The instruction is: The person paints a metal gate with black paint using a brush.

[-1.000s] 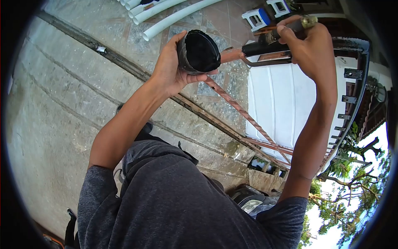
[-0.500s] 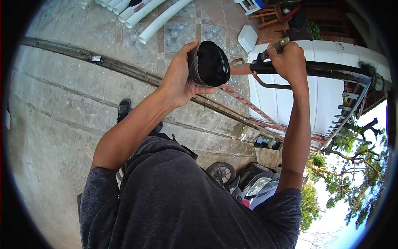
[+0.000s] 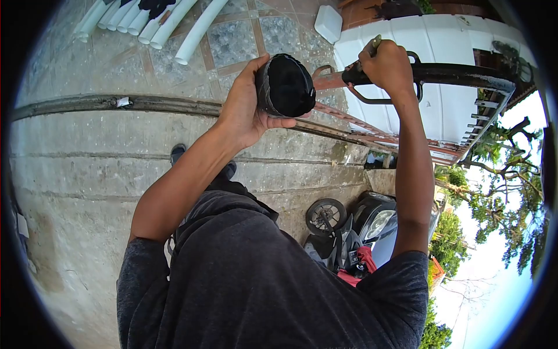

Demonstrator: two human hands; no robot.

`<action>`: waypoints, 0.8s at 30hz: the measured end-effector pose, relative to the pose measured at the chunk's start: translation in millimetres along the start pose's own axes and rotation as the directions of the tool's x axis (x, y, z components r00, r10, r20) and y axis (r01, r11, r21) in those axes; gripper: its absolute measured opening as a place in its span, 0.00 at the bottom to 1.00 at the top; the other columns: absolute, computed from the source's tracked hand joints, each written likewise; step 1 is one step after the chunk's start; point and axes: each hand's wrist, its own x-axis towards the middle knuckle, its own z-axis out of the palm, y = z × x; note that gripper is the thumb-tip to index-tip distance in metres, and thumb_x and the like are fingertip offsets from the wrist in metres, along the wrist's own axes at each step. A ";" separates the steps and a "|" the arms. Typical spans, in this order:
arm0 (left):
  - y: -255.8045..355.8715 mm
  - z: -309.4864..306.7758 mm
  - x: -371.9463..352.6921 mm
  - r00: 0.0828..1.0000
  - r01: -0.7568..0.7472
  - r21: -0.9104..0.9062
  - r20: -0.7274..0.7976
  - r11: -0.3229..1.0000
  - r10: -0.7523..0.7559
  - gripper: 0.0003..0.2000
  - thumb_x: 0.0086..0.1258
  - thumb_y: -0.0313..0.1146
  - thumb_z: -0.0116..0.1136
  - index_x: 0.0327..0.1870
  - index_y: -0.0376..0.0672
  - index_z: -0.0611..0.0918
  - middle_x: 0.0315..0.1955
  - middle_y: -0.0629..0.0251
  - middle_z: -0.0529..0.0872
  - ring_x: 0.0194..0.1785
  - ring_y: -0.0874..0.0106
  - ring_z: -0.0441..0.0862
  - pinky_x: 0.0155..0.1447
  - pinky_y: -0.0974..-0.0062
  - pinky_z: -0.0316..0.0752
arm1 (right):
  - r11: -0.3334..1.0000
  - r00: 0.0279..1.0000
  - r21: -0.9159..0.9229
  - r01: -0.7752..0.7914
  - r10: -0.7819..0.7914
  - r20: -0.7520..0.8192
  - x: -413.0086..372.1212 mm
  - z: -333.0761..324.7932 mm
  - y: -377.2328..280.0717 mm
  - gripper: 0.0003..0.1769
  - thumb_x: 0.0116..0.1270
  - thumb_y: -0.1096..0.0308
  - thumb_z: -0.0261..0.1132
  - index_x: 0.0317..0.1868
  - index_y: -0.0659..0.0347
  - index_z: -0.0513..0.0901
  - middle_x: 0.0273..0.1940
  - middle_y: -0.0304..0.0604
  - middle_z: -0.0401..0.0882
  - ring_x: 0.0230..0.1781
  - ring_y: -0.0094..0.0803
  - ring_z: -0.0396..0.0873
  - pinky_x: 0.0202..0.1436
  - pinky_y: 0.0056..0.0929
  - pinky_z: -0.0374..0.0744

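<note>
My left hand [image 3: 239,110] is wrapped round a cup of black paint [image 3: 286,87], its mouth tipped towards me and its rim smeared black. To its right, my right hand [image 3: 388,67] grips a paintbrush [image 3: 375,43] by the handle, which sticks up past my fingers. The brush's dark end lies against the metal top bar of a gate [image 3: 459,74]. Right of the brush the bar is black and glossy; the short stretch towards the cup is reddish brown. Curved metal loops stick out from both sides of the bar.
Several white pipes [image 3: 200,32] lie on the tiled floor at the upper left. A rail groove [image 3: 64,107] crosses the ground. White panelling [image 3: 372,119] backs the gate. A motorcycle [image 3: 337,238] and a car [image 3: 378,221] stand behind me, with trees [image 3: 505,168] at the right.
The view has turned and shifted, showing more of the motorcycle. My right hand and the brush have moved slightly left along the bar. The cup stays in my left hand.
</note>
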 end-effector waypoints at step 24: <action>6.1 16.1 5.2 0.992 0.112 -0.010 0.059 0.994 -0.111 0.30 0.77 0.57 0.37 0.57 0.35 0.77 0.41 0.49 0.88 0.36 0.59 0.90 0.26 0.71 0.89 | 0.989 0.920 0.144 0.038 0.022 -0.392 -81.5 -85.7 28.2 0.05 0.63 0.70 0.67 0.37 0.59 0.87 0.23 0.43 0.84 0.15 0.33 0.78 0.23 0.30 0.74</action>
